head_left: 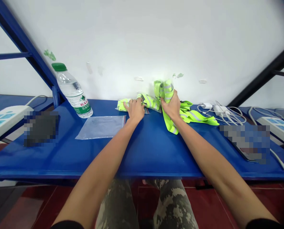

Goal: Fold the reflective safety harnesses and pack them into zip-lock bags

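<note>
Neon-yellow reflective straps with silver stripes lie at the back of the blue table. My left hand (pixel 135 109) has its fingers curled over a reflective strap in a clear bag (pixel 121 105). A second bagged strap (pixel 150 101) lies just right of those fingers. My right hand (pixel 172 105) is closed around a reflective strap (pixel 164 89), part of it looped up above the hand and an end hanging onto the table. More loose reflective strap (pixel 199 117) spreads out to the right of that hand. Left of my left hand lies a flat clear zip bag (pixel 101 127).
A water bottle (pixel 72 90) with a green cap stands behind the zip bag. White cables and chargers (pixel 224 112) are tangled at right. Power strips (pixel 9 119) sit at both sides. Blurred dark objects (pixel 43 128) rest near both ends of the table (pixel 153 152). A white wall rises behind.
</note>
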A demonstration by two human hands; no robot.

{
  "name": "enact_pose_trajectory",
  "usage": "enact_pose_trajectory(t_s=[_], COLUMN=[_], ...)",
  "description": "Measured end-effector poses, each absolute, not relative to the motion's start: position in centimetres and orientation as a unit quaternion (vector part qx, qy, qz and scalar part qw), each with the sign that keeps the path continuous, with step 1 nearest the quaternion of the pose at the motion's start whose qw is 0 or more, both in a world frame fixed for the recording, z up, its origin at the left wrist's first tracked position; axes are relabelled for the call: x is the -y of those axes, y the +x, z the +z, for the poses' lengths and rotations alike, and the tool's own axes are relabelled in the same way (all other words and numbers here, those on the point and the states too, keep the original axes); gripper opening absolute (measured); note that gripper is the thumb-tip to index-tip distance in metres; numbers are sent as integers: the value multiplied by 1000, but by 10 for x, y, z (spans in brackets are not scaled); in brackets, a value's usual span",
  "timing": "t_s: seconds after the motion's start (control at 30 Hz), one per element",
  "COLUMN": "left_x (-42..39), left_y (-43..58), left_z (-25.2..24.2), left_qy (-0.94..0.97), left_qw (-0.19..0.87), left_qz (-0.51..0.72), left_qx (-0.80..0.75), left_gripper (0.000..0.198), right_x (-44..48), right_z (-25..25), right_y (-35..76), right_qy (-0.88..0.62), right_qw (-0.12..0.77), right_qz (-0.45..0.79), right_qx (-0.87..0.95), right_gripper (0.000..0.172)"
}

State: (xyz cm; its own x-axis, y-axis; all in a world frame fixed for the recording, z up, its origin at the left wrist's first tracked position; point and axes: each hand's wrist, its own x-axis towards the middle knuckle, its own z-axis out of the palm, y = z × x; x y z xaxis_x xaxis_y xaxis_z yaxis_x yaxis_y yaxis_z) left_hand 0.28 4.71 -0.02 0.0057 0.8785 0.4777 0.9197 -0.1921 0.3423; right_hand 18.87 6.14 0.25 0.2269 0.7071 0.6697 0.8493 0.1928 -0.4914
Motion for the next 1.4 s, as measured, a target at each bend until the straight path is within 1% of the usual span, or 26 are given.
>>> enact_pose_trajectory(t_s=[0.07, 0.17, 0.3, 0.4, 0.5, 0.63, 0.73, 0.93, 1.03, 1.13, 1.23, 1.3, 1.37, 1.4], left_x=[-51, -46, -30, -18, -10, -7, -11, -18, -15, -11, -8, -6, -4, -3], left_y=[2, 2, 2, -4, -14, -21, -18, -15, -21, -23, -19, -17, -18, -20], left_z=[1, 7, 10, 6, 5, 11, 13, 8, 9, 11, 13, 12, 12, 12], left_qy=[-717, -747, -802, -836, -857, -813, -785, -784, -805, -808, -804, -809, -820, -828], left_qw=[45, 64, 67, 48, 50, 95, 108, 112, 101, 89, 73, 64, 54, 48], left_qz=[-307, -300, -285, -231, -183, -167, -152, -128, -126, -126, -127, -126, -119, -111], left_qx=[624, 590, 520, 495, 479, 550, 591, 596, 571, 569, 576, 570, 557, 548], left_gripper=[21, 22, 25, 25, 20, 36, 40, 48, 49, 41, 35, 33, 32, 32], right_x=[-59, -55, -49, -48, -48, -47, -45, -45, -48, -47, -43, -45, -53, -58], right_z=[2, 3, 9, 15, 21, 24, 25, 26, 31, 44, 58, 60, 56, 53], right_y=[186, 183, 186, 192, 197, 197, 191, 175, 177, 177, 160, 140, 120, 111], right_qy=[-627, -626, -594, -544, -517, -532, -545, -561, -549, -543, -528, -513, -503, -495], right_qw=[466, 445, 370, 312, 285, 274, 261, 191, 186, 219, 286, 308, 290, 264], right_qz=[-91, -116, -128, -117, -103, -103, -124, -198, -167, -132, -165, -196, -210, -206], right_qx=[617, 629, 703, 770, 801, 795, 787, 781, 798, 800, 783, 777, 787, 802], right_gripper=[59, 61, 63, 63, 65, 65, 66, 64, 64, 60, 56, 56, 56, 56])
